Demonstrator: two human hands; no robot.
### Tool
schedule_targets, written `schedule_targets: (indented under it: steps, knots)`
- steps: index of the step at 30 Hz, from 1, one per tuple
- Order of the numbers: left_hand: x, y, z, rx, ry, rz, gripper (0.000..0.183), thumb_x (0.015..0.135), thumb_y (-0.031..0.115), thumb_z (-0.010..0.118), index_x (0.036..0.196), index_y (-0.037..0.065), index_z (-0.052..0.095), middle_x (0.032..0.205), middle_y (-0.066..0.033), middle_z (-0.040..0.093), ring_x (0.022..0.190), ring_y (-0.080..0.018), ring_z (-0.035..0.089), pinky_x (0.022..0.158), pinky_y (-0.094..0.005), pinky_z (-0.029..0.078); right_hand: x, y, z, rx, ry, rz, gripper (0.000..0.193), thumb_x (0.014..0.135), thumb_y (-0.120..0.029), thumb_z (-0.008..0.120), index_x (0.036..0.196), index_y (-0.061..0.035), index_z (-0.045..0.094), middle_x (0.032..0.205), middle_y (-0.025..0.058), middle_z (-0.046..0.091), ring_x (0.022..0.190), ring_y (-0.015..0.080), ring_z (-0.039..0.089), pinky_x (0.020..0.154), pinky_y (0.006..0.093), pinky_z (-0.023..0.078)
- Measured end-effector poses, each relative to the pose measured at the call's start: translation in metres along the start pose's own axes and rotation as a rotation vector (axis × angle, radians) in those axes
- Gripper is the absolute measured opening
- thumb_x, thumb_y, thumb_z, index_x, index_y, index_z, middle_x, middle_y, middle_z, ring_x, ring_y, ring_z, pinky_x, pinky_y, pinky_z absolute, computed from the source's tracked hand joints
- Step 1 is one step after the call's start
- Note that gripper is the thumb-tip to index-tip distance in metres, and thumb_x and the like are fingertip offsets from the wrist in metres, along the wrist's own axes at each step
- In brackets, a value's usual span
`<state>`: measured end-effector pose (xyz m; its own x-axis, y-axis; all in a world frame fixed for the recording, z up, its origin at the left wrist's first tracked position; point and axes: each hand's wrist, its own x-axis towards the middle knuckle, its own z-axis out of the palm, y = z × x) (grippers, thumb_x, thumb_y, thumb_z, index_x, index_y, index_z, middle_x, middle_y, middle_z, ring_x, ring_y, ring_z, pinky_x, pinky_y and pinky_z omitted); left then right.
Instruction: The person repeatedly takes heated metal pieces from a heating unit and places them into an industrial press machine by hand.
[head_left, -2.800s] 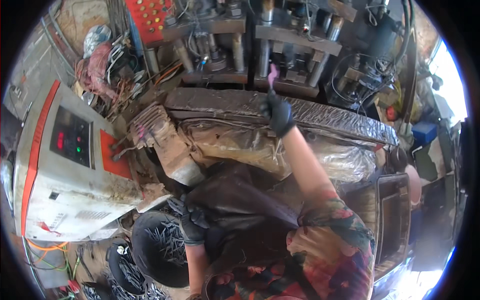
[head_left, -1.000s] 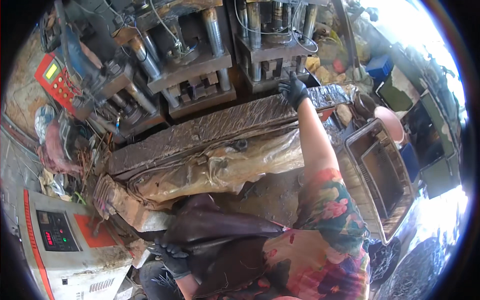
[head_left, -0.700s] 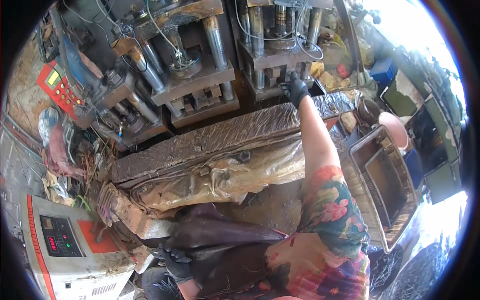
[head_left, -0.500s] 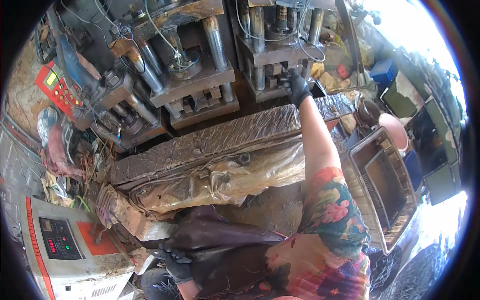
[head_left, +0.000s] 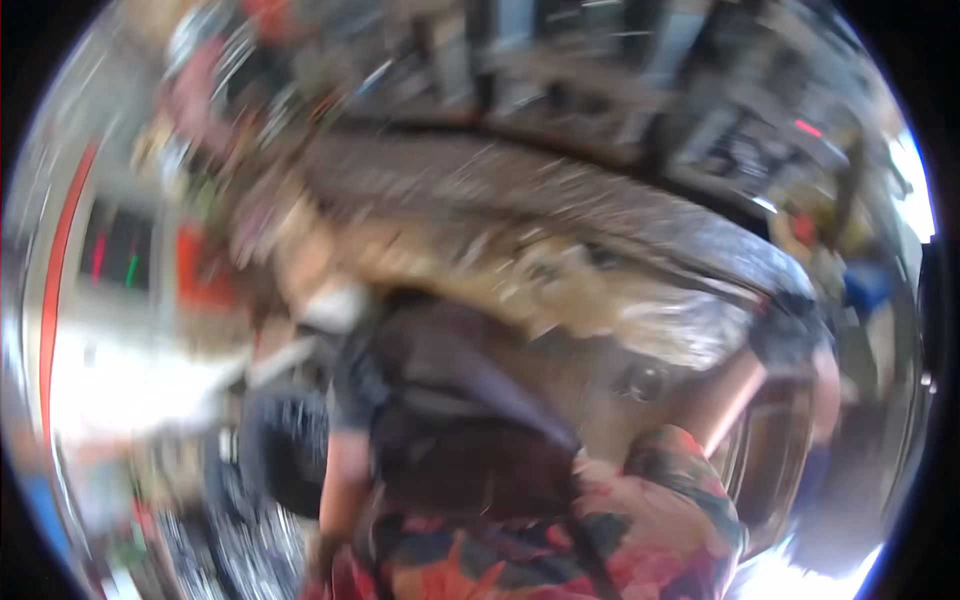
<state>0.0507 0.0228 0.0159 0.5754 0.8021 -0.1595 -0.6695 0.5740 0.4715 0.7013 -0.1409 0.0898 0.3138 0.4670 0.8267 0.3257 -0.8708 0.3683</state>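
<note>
Motion smears the whole head view. My right hand, in a dark glove, is at the right end of the plastic-covered ledge, just above a brownish crate. Whether it holds anything is hidden by the blur. My left hand, also gloved, is low on the left, beside the dark apron over my lap. Close to it stands a round black tub. The fingers of that hand cannot be made out either.
Press machines with metal columns line the far side behind the ledge. On the left stands a pale control cabinet with a red stripe and lit display. Crumpled plastic sheeting hangs along the ledge's near side. Thin metallic pieces lie at lower left.
My right hand has drawn back from the right-hand press toward the crate. My left hand has risen beside the apron. The view has swung left and down, blurring everything.
</note>
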Motion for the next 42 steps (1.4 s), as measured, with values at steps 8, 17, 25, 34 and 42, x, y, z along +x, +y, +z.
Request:
schedule_targets:
  steps: [8, 17, 25, 34, 42]
  knots:
    - [-0.009, -0.005, 0.003, -0.051, 0.227, 0.289, 0.041, 0.088, 0.012, 0.06, 0.125, 0.013, 0.045, 0.118, -0.0071, 0.056, 0.108, -0.0243, 0.057, 0.088, -0.0388, 0.049, -0.007, -0.214, -0.317, 2.072, -1.992, -0.097, 0.024, 0.091, -0.014, 0.05, 0.111, -0.0063, 0.059, 0.099, 0.0057, 0.062, 0.081, 0.0153, 0.061, 0.064, 0.0256, 0.049]
    - [-0.039, 0.006, 0.026, 0.203, 0.155, 0.227, 0.055, 0.083, 0.011, 0.065, 0.131, 0.008, 0.04, 0.097, -0.0122, 0.063, 0.083, -0.0224, 0.065, 0.063, -0.0329, 0.055, -0.081, -0.314, -0.408, 1.93, -1.227, -0.922, 0.033, 0.087, -0.033, 0.059, 0.102, -0.0042, 0.065, 0.085, 0.0073, 0.068, 0.078, 0.0211, 0.063, 0.072, 0.0334, 0.049]
    - [-0.048, 0.022, 0.032, 0.197, 0.269, 0.291, 0.056, 0.084, 0.022, 0.066, 0.132, 0.012, 0.037, 0.106, -0.0082, 0.062, 0.092, -0.0234, 0.064, 0.062, -0.0351, 0.055, -0.073, -0.349, -0.395, 2.105, -1.692, -0.573, 0.033, 0.092, -0.035, 0.056, 0.093, -0.0044, 0.067, 0.072, 0.0009, 0.063, 0.062, 0.0049, 0.052, 0.053, 0.0236, 0.042]
    - [-0.052, 0.014, -0.027, -0.208, 0.181, 0.301, 0.03, 0.093, 0.022, 0.053, 0.122, 0.011, 0.054, 0.112, -0.0064, 0.063, 0.088, -0.0205, 0.061, 0.067, -0.0291, 0.05, -0.059, -0.38, -0.396, 2.298, -1.968, 0.306, 0.035, 0.097, -0.029, 0.047, 0.109, 0.0002, 0.06, 0.084, 0.0019, 0.062, 0.067, 0.008, 0.055, 0.056, 0.0193, 0.043]
    - [-0.053, 0.018, -0.016, -0.12, 0.272, 0.288, 0.032, 0.089, 0.023, 0.062, 0.117, 0.012, 0.051, 0.102, -0.0052, 0.062, 0.083, -0.019, 0.061, 0.061, -0.0288, 0.049, -0.058, -0.405, -0.408, 2.244, -2.091, -0.014, 0.03, 0.096, -0.031, 0.048, 0.106, -0.0083, 0.064, 0.067, 0.003, 0.06, 0.047, 0.0086, 0.049, 0.043, 0.0217, 0.039]
